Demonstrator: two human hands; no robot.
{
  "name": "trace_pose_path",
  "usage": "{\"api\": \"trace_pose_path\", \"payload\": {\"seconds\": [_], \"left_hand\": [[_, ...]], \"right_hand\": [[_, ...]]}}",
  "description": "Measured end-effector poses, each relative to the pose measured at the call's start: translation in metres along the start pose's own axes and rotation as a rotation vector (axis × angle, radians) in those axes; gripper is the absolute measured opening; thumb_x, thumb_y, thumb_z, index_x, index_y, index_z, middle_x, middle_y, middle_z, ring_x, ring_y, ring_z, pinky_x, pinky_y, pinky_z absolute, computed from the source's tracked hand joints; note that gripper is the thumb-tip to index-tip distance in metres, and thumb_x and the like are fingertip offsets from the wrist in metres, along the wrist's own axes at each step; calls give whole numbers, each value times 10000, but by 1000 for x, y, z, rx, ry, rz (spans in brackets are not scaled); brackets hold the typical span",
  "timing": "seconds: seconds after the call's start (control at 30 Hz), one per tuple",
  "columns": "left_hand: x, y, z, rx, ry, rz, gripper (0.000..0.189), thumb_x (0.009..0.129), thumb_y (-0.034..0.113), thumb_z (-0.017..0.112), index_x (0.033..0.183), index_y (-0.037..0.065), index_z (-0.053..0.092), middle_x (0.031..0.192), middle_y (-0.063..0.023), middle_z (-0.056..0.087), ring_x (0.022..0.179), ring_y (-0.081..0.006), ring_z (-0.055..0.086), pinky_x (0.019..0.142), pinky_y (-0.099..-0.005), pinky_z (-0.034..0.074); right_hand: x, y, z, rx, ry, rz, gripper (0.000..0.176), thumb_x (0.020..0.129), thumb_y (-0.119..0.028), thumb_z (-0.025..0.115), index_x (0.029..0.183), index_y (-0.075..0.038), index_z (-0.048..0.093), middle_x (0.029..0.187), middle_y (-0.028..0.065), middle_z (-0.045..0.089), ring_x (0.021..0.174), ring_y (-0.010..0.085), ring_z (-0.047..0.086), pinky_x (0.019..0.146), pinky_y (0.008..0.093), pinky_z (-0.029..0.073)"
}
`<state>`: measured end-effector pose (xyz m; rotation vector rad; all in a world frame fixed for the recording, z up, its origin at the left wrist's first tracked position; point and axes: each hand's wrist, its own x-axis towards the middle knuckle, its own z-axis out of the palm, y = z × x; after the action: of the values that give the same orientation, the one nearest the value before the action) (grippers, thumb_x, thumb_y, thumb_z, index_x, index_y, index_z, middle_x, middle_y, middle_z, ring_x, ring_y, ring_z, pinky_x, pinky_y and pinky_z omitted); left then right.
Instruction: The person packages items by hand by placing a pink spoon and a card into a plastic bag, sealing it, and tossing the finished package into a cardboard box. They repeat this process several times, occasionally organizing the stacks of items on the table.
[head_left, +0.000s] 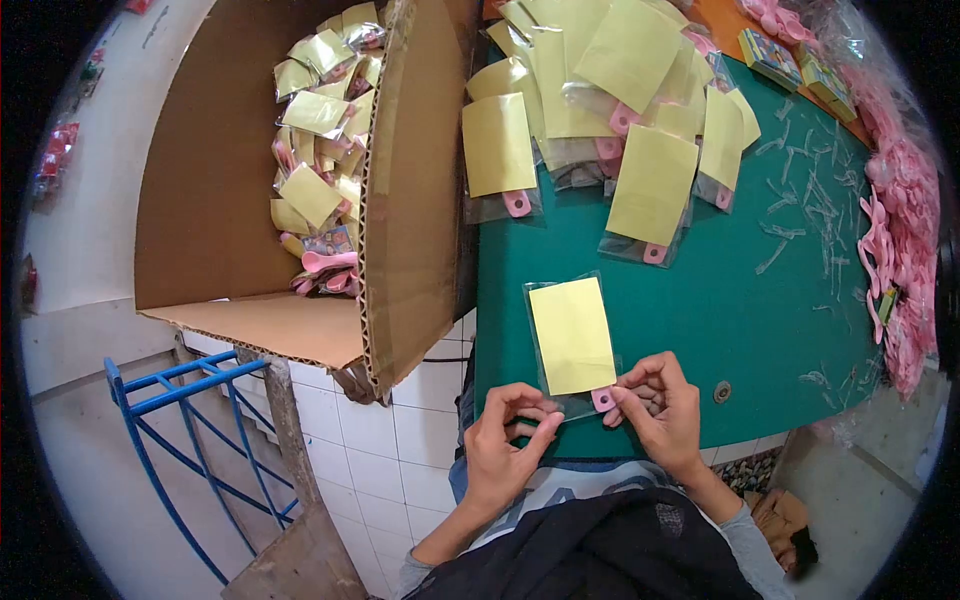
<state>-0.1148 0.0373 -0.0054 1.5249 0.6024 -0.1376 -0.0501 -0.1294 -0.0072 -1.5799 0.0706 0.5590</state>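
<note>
"What's over on the left?"

"A blue metal frame [190,400], then an open cardboard box [410,190] with a fluted raw edge. Inside are glossy packets [315,195] with yellow cards and pink plastic pieces; its near wall hides some."

"And the hands?"

"Apart, both on one clear packet [577,405] at the near edge of the green counter [720,320]. The left hand [505,440] pinches its lower left corner; the right hand [660,415] grips the lower right, beside a pink tab [602,399] with a hole."

"What's in it?"

"A flat, pale yellow card [572,335] covers most of it; whatever lies beneath is hidden. Beyond, similar packets [650,185] overlap in a heap."

"Farther right?"

"Thin, curled clear strips [820,215], then pink plastic pieces [905,260], probably spoons, massed under crinkled film and blurring at the edge."
</note>
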Motion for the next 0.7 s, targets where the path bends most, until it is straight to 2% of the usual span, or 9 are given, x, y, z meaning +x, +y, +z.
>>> {"api": "trace_pose_path", "payload": {"seconds": [0.13, 0.2, 0.3, 0.4, 0.5, 0.6, 0.63, 0.7], "left_hand": [[-2, -10, -1, 52, -19, 98, 192, 805, -40, 626, 973, 3, 544, 935, -85, 605, 794, -104, 595, 592, -210, 512], [0, -12, -3, 127, -30, 156, 222, 787, -29, 645, 996, -2, 571, 978, -108, 619, 752, -109, 621, 576, -208, 500], [2, 2, -3, 250, -38, 222, 352, 783, -24, 643, 1124, 4, 559, 1087, -124, 593, 751, -115, 618, 561, -211, 490], [1, 7, -4, 262, -42, 166, 459, 782, -13, 645, 1224, 26, 527, 1161, -130, 570, 748, -117, 617, 562, -212, 492], [4, 6, -3, 272, -55, 254, 503, 773, -9, 660, 1251, 36, 511, 1203, -146, 552, 750, -122, 620, 560, -221, 497], [8, 18, -2, 375, -142, 531, 514, 764, -4, 673, 1250, 36, 509, 1217, -164, 540, 730, -125, 618, 543, -218, 498], [9, 25, -2, 388, -172, 549, 560, 746, -14, 686, 1268, 42, 490, 1250, -178, 519, 845, -209, 635, 641, -261, 523], [31, 43, 0, 377, -161, 779, 573, 772, 100, 699, 1286, 25, 457, 1285, -203, 485, 1056, -265, 552, 789, -331, 489]], "right_hand": [[-1, 3, -1, -55, -12, -70, 116, 858, 43, 564, 952, 53, 497, 815, 124, 625, 674, 128, 642, 568, 238, 532], [-1, 2, -1, -91, -32, -114, 180, 855, 51, 561, 1031, 62, 524, 823, 118, 623, 682, 128, 641, 570, 239, 532], [0, -3, -1, -178, -55, -116, 321, 854, 61, 552, 1173, 53, 516, 825, 108, 617, 678, 123, 634, 578, 237, 531], [1, 1, -6, -235, -116, -149, 452, 850, 48, 566, 1285, 31, 442, 820, 106, 609, 671, 112, 625, 591, 236, 530], [1, -10, -4, -8, -85, -17, 419, 862, -18, 585, 1257, 25, 454, 817, 87, 610, 662, 91, 608, 554, 215, 502], [14, -32, -17, 93, -305, 171, 389, 871, -98, 604, 1217, 17, 467, 816, 67, 610, 643, 70, 584, 520, 204, 462], [15, -44, -18, -23, -242, 92, 324, 852, -127, 627, 1119, 22, 521, 810, 69, 617, 633, 97, 570, 551, 230, 455], [33, -70, -30, -310, -169, -350, 319, 836, -137, 638, 1092, 26, 541, 787, 75, 616, 655, 143, 579, 620, 267, 467]]}}
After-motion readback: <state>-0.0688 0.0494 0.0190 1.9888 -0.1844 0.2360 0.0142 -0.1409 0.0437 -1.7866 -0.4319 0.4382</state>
